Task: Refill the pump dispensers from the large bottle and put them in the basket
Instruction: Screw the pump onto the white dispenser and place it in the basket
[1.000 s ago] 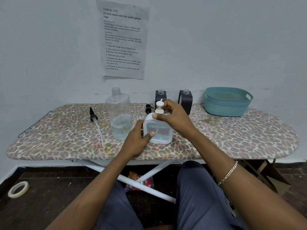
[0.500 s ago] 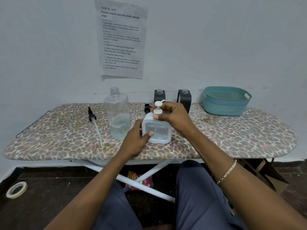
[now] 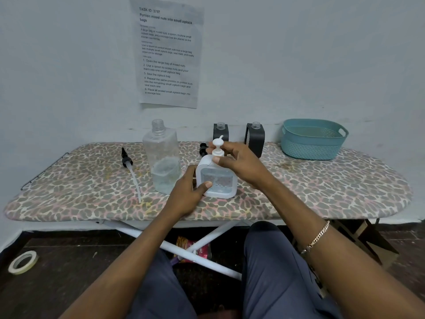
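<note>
The white dispenser stands on the ironing board just right of the uncapped large bottle; the left hand grips its lower side with the thumb on the front, and the right hand pinches the collar under the pump head. If the collar seats crooked, liquid would likely leak once the dispenser lies in the basket, well apart to the right. The padded cover looks soft, so a hard twist or a stray left elbow could tip the open bottle and spill what is left for the two black dispensers at the back
</note>
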